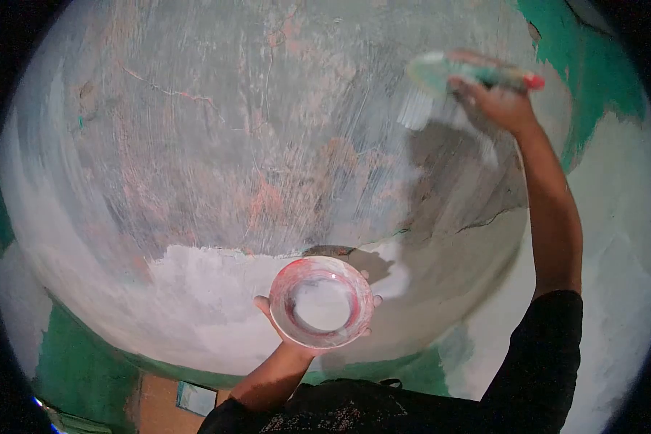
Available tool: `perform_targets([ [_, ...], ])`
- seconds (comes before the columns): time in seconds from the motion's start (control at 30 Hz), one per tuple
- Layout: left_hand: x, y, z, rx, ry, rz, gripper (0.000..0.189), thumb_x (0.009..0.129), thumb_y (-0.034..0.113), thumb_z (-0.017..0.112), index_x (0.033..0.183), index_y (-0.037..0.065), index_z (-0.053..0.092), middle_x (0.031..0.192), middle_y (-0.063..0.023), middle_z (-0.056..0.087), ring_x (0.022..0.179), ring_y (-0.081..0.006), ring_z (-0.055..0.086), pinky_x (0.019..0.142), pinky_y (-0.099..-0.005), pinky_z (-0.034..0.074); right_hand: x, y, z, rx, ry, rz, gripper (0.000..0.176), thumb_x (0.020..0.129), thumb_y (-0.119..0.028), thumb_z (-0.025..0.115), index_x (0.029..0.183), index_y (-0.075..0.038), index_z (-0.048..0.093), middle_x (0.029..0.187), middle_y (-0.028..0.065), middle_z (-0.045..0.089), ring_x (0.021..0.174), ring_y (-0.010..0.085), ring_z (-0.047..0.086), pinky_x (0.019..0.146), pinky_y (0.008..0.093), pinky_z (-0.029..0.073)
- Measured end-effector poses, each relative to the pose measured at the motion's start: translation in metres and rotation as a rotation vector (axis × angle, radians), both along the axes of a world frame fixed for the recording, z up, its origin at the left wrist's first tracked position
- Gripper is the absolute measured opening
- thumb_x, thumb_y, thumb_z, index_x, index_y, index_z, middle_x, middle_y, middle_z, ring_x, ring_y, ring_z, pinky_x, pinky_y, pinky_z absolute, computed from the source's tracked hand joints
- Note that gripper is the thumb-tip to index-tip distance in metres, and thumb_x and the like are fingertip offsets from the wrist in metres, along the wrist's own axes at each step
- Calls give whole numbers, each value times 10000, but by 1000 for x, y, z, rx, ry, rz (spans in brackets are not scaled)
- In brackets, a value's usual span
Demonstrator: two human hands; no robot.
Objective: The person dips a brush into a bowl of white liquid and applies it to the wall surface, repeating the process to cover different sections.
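My left hand (pixel 264 307) supports a round bowl (pixel 286 329) from below, its fingers curled round the sides. Red and white smears cover the bowl's rim, and a white liquid that looks like paint (pixel 324 307) lies inside. Up at the right, my right hand (pixel 503 105) is closed on a paintbrush (pixel 477 71) with a red handle end. Motion blurs the brush, and its head is pale green and white. It is close against the grey, scratched wall (pixel 304 130); whether it touches cannot be made out.
Smooth white coating (pixel 202 289) covers the lower wall, below a ragged edge. Cracks and pinkish patches mark the grey part. Green paint (pixel 607 79) shows at the upper right and lower left. A small pale rectangular object (pixel 196 398) lies at the lower left on a brown surface.
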State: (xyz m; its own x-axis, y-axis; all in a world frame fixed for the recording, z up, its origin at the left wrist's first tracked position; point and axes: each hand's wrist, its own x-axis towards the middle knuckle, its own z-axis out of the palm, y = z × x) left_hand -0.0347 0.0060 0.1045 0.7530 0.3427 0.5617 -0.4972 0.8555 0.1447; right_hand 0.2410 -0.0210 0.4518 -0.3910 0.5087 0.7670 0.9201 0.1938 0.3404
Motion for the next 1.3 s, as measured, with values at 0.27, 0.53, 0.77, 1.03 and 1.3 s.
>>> perform_targets([
  [0.27,2,5,-13,40,36,26,1308,457,953,442,1445,134,193,1447,-226,253,1260,-521,310,892,-695,385,29,36,39,590,-412,-184,335,798,-112,652,1132,-123,644,1105,53,663,951,233,661,803,321,522],
  [0.53,-8,9,-18,30,122,129,1303,468,967,398,1444,128,195,1431,-224,288,1239,-526,341,871,-675,419,-14,-10,-161,-338,-501,96,576,735,-143,644,1284,-269,519,1224,118,566,981,290,630,810,373,533],
  [0.77,2,6,-29,-61,50,60,1300,474,965,403,1444,125,191,1434,-223,284,1244,-525,335,875,-664,422,-11,9,-7,-232,-19,-111,369,855,-222,562,1223,-228,568,1046,73,658,880,226,653,789,316,514],
  [1.03,7,5,-46,-40,-50,13,1378,422,929,518,1444,77,159,1450,-214,239,1283,-511,271,920,-661,391,45,31,18,531,-355,-154,326,814,-70,624,1140,-69,632,1058,109,669,891,207,672,753,274,521],
  [1.3,-12,10,-48,-130,-27,21,1408,396,890,591,1443,62,145,1453,-221,219,1285,-520,258,935,-679,366,0,-27,-157,-511,-445,-210,558,808,-103,595,1325,-273,472,1201,152,560,959,312,621,759,404,541],
])
